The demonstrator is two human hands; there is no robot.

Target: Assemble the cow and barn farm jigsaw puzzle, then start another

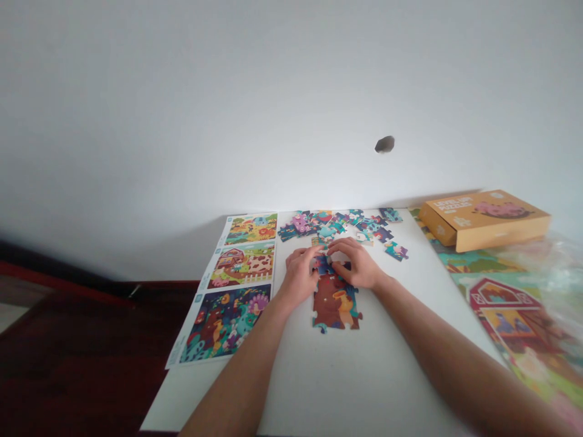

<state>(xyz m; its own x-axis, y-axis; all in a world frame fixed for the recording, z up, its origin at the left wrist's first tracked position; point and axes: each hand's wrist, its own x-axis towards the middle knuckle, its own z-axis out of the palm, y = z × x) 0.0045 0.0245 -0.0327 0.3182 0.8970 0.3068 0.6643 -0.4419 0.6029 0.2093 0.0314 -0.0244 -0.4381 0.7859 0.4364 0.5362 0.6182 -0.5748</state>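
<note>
A partly joined jigsaw puzzle (325,303) lies flat on the white table, showing a brown bear and a tan jug-like shape. At its far edge, a dark blue puzzle piece (321,263) sits between my hands. My left hand (300,273) grips that piece from the left, thumb near and fingers beyond it. From the right, my right hand (357,264) curls its fingers and thumb around the same spot, partly covering it. Just beyond my fingers is a heap of loose puzzle pieces (337,226). One loose piece (396,250) lies apart to the right.
A reference sheet (203,325) with three printed pictures lies along the table's left edge. At right, an orange puzzle box (487,218) rests on a colourful printed sheet (510,303) beside clear plastic wrap (542,267). A white wall (291,109) with a hole stands behind.
</note>
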